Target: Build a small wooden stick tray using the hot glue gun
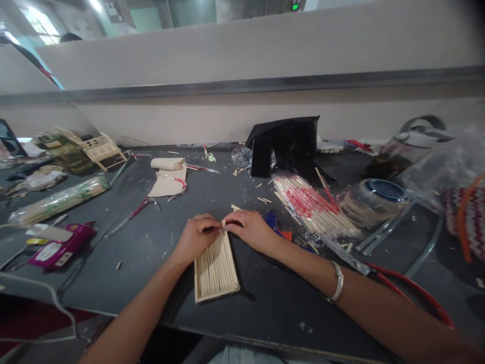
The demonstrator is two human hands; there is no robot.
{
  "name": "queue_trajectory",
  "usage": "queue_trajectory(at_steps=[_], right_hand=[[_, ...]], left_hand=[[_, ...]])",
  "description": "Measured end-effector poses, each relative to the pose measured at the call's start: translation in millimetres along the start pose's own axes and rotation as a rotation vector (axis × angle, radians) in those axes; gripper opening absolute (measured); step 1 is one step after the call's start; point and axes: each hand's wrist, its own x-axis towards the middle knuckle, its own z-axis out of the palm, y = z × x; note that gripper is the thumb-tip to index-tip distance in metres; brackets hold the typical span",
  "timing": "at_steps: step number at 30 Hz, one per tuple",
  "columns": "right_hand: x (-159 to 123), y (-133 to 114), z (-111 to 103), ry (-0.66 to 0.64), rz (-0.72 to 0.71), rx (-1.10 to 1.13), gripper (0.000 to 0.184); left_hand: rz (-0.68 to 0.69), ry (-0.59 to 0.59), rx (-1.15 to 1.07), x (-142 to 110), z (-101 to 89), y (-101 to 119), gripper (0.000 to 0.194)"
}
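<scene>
A small rectangular tray of pale wooden sticks [216, 270], with a raised border along its edges, lies on the dark table near the front. My left hand [197, 237] is closed over the tray's far left end, its fingertips at the far corner. Between the thumb and forefinger of my right hand [250, 230] is a short piece of wooden stick [224, 223], held upright at that same corner. The fingertips of both hands nearly meet there, hiding the tray's far edge.
To the right lie bagged sticks [314, 205], red-handled scissors [364, 265] and an upturned clear jar [373, 202]. A blue tool [273, 222] sits beside my right wrist. Leftward are a magenta power strip [62, 247], wrapped sticks [64, 199] and a small wooden chair model [100, 149].
</scene>
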Motion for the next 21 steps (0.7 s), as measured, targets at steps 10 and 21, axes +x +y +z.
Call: queue_trajectory(at_steps=[10,21], right_hand=[[0,-3,0,-0.015,0.0,-0.043,0.014],[-6,-7,-8,0.094,0.082,0.012,0.017]], left_hand=[[0.006,0.0,0.0,0,0.3,1,0.012],[-0.181,0.091,-0.195,1,-9.2,12,0.006]])
